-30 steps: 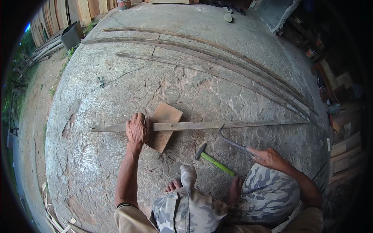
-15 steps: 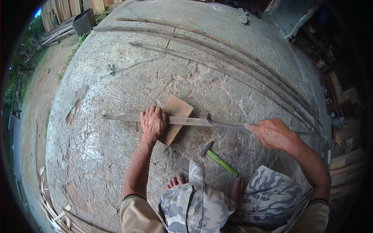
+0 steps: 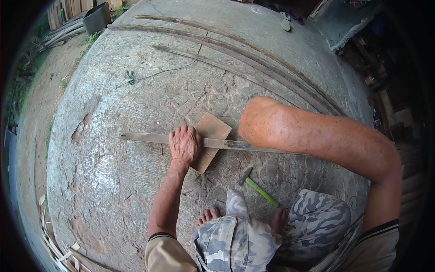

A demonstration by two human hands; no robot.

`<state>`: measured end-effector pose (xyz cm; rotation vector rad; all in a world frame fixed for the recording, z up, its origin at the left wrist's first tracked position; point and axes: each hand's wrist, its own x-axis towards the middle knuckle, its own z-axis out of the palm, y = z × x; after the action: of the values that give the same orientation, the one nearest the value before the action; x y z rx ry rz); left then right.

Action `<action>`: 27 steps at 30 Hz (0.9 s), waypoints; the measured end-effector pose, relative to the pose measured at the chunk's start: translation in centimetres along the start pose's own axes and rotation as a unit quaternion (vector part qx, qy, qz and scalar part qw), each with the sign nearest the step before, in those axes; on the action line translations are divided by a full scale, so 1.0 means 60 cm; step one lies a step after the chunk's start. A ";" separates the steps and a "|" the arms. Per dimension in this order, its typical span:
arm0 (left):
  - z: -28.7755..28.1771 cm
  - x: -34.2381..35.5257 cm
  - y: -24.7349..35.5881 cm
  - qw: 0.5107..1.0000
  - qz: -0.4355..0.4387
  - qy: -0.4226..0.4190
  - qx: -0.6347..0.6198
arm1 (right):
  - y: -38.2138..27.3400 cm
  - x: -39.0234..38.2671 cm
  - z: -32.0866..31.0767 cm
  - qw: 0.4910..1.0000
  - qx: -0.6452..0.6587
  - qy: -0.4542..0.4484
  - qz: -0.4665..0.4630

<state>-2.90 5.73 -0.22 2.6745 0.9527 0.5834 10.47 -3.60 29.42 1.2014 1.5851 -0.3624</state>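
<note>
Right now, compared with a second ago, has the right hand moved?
Yes: judged against the green-handled hammer, the right hand has gone left and farther forward.

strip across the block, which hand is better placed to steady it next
Left, I'd say: the left hand holds the strip right by the block, while the right hand looks raised above it, its fingers hidden.

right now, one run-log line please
left hand: grips wooden strip across wooden block; right hand: over wooden strip, fingers hidden; pry bar: mostly hidden; green-handled hammer: on concrete floor
</note>
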 end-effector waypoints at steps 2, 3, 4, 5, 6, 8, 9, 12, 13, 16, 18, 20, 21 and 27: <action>-0.001 0.000 -0.001 1.000 0.003 0.009 0.001 | 0.004 0.012 -0.020 1.000 0.014 -0.004 0.008; 0.000 0.000 -0.002 1.000 0.003 0.001 0.001 | 0.009 0.016 -0.021 1.000 0.023 -0.004 0.009; 0.000 0.000 -0.003 1.000 0.007 0.012 0.000 | 0.015 0.012 -0.016 0.999 0.025 -0.018 0.019; 0.002 0.000 -0.003 1.000 0.010 0.011 -0.001 | 0.021 0.017 0.001 0.999 0.031 0.006 0.018; 0.003 -0.002 -0.004 1.000 0.010 0.010 -0.003 | 0.028 0.015 0.024 0.999 0.036 -0.007 0.024; 0.006 -0.003 -0.004 1.000 0.003 -0.017 0.008 | 0.035 -0.017 0.120 0.992 0.092 0.080 0.028; 0.006 -0.003 -0.005 1.000 0.018 0.001 0.010 | 0.033 -0.043 0.202 0.976 0.138 0.166 0.041; 0.006 0.000 -0.007 1.000 0.005 -0.010 0.010 | -0.027 -0.065 0.431 0.896 0.380 0.201 0.109; 0.002 -0.006 -0.005 1.000 0.018 0.022 0.012 | -0.048 -0.054 0.499 0.839 0.415 0.338 0.095; -0.004 0.005 0.001 0.999 -0.010 -0.041 0.020 | -0.156 -0.050 0.640 0.709 0.629 0.300 0.106; -0.006 0.002 0.009 0.999 0.007 -0.020 0.028 | -0.196 -0.047 0.666 0.592 0.775 0.205 0.081; 0.002 -0.004 0.026 0.999 0.011 -0.031 0.021 | -0.230 -0.053 0.662 0.404 0.905 0.128 -0.024; 0.009 -0.006 0.037 0.999 0.013 -0.026 0.017 | -0.235 -0.059 0.653 0.404 0.904 0.132 -0.038; 0.061 0.006 0.143 0.995 0.082 0.035 -0.040 | -0.160 -0.123 0.575 0.390 0.897 0.206 0.028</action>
<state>3.68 -0.90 -0.35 2.6930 0.7139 0.7387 21.04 -37.06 19.15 3.0545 0.9207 -2.2683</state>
